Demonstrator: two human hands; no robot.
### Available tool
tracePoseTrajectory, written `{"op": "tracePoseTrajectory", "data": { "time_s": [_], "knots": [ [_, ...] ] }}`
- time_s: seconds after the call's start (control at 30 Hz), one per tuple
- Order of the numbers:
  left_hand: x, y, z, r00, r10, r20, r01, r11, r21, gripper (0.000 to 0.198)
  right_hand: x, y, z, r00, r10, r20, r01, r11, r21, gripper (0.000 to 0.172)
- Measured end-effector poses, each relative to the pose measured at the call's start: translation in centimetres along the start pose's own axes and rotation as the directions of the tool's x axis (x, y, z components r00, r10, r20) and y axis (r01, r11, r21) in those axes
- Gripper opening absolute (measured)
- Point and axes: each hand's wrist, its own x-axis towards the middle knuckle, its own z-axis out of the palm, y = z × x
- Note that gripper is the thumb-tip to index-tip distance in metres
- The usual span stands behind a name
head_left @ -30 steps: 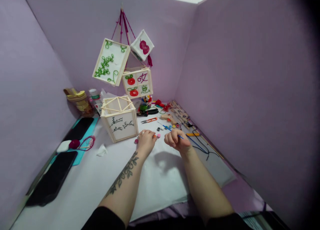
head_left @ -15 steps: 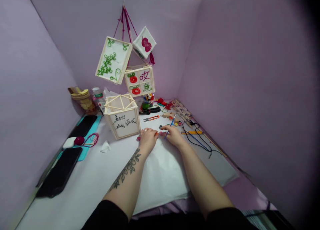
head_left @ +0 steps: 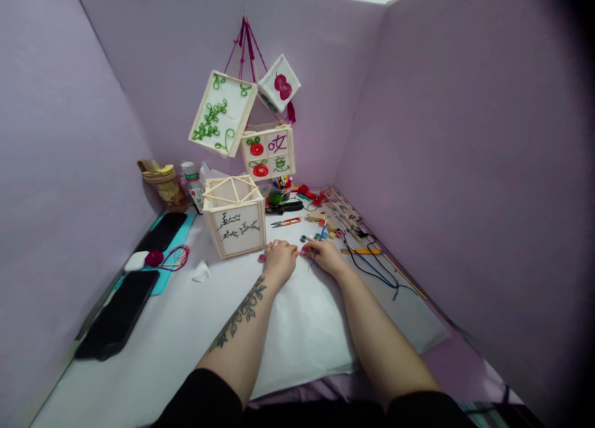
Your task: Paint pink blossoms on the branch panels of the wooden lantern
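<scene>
My left hand (head_left: 279, 261) rests on the white paper, its fingers closed around small paint pots, one pink pot (head_left: 261, 258) showing at its left side. My right hand (head_left: 325, 256) lies beside it and grips a thin blue paintbrush (head_left: 318, 242) that points up and away. Its fingertips touch a small pink pot (head_left: 303, 252) between the two hands. Several more small coloured paint pots (head_left: 320, 235) sit just beyond. A wooden-framed paper lantern (head_left: 236, 223) with black branch drawings stands left of my left hand.
Decorated paper lanterns (head_left: 246, 118) hang from red cords above the table's back. Orange snips (head_left: 287, 222), a pen cup (head_left: 277, 192), black cables (head_left: 372, 267), a jar (head_left: 165, 186), a black phone (head_left: 118, 313) and a teal mat (head_left: 162, 248) surround the white paper. Purple walls enclose three sides.
My right hand dropped from a raised fist to the table and moved left beside my left hand; the brush now points away. The view shifted slightly.
</scene>
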Motion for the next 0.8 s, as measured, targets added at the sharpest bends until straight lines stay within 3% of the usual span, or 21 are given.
{"op": "tracePoseTrajectory", "data": {
  "time_s": [0.37, 0.8],
  "knots": [
    [0.07, -0.3, 0.04, 1.0, 0.014, -0.009, -0.014, 1.0, -0.004, 0.024, 0.08, 0.11, 0.29, 1.0, -0.027, 0.01, 0.027, 0.996, -0.084, 0.015],
    [0.04, -0.46, 0.22, 0.999, 0.034, 0.004, -0.034, 0.999, -0.039, 0.023, 0.19, -0.73, -0.48, 0.996, 0.075, 0.048, -0.071, 0.995, -0.074, 0.017]
  ]
}}
